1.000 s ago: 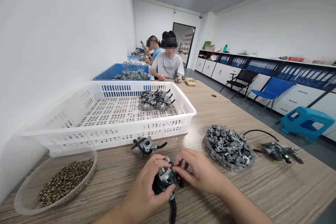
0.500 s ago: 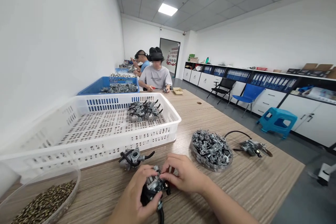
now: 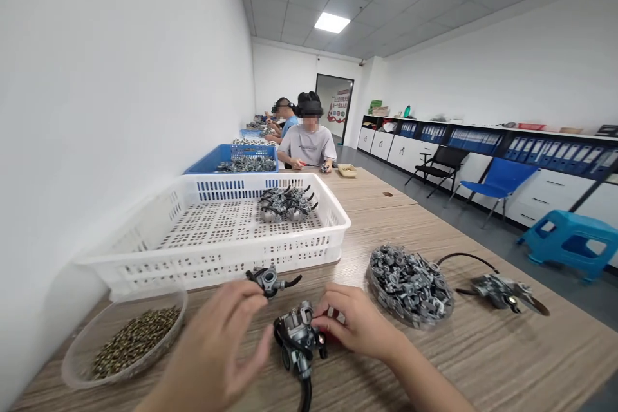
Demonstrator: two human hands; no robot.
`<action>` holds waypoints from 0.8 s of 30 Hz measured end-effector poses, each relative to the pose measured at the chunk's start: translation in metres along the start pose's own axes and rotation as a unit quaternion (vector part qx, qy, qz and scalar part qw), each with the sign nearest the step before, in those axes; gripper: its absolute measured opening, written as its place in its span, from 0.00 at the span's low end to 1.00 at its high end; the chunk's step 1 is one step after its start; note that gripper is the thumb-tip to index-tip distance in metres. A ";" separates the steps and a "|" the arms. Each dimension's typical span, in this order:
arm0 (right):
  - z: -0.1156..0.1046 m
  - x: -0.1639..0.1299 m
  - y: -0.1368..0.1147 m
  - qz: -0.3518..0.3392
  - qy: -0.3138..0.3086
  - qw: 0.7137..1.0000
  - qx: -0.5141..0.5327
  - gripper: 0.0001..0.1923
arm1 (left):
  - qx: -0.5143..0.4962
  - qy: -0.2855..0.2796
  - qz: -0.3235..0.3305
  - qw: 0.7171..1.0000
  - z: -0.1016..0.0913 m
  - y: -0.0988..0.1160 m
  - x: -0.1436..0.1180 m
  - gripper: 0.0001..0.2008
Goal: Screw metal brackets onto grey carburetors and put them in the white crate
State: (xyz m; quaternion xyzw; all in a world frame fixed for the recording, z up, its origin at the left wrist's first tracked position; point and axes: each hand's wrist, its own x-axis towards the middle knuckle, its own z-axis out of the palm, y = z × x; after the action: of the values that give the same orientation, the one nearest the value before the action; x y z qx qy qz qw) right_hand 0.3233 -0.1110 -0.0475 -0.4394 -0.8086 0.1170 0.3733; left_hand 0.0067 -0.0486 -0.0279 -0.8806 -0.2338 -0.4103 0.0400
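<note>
A grey metal carburetor [image 3: 298, 339] with black hoses rests on the wooden table [image 3: 506, 360] in front of me. My right hand [image 3: 356, 327] pinches its top right side with the fingertips. My left hand [image 3: 219, 351] hovers just left of it, fingers spread, holding nothing. A second carburetor [image 3: 270, 279] lies a little farther back, by the white crate [image 3: 212, 257].
The white crate holds several carburetors [image 3: 286, 203]. A clear dish of small brass parts [image 3: 132, 338] sits at the left, a dish of grey metal parts [image 3: 409, 283] at the right, another carburetor with a cable [image 3: 499, 290] beyond. Co-workers [image 3: 309, 138] sit farther along by blue crates [image 3: 232, 159].
My left hand has let go of the carburetor and drawn back to the left with fingers open. The right hand stays on it. The view has shifted slightly.
</note>
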 end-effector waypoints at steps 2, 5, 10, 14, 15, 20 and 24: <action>0.000 -0.001 0.000 -0.002 -0.008 1.000 0.001 0.12 | 0.043 -0.002 -0.046 0.998 -0.031 -0.024 -0.005 0.11; 0.000 -0.002 -0.001 -0.002 -0.016 1.000 0.003 0.09 | 0.125 -0.028 -0.182 0.975 -0.065 -0.062 -0.031 0.11; -0.005 0.000 -0.009 0.010 -0.029 0.999 0.026 0.06 | 0.164 -0.016 -0.281 0.946 -0.077 -0.091 -0.063 0.17; -0.009 0.000 -0.011 0.026 -0.045 0.998 0.044 0.08 | 0.136 -0.011 -0.268 0.954 -0.078 -0.082 -0.021 0.17; -0.009 0.000 -0.011 0.029 -0.047 0.997 0.047 0.08 | 0.117 -0.024 -0.246 0.962 -0.079 -0.079 -0.006 0.17; -0.010 -0.004 0.001 0.008 -0.015 1.000 0.022 0.08 | 0.148 -0.132 -0.202 0.959 -0.078 -0.080 0.025 0.21; -0.013 -0.007 0.008 -0.019 0.010 1.000 -0.016 0.08 | 0.211 -0.156 -0.252 0.931 -0.080 -0.086 -0.020 0.33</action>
State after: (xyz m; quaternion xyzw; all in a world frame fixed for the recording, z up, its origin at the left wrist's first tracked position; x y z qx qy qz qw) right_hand 0.3391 -0.1135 -0.0459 -0.4307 -0.8148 0.0927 0.3767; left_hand -0.0993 -0.0014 -0.0004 -0.8168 -0.5327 -0.2056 0.0830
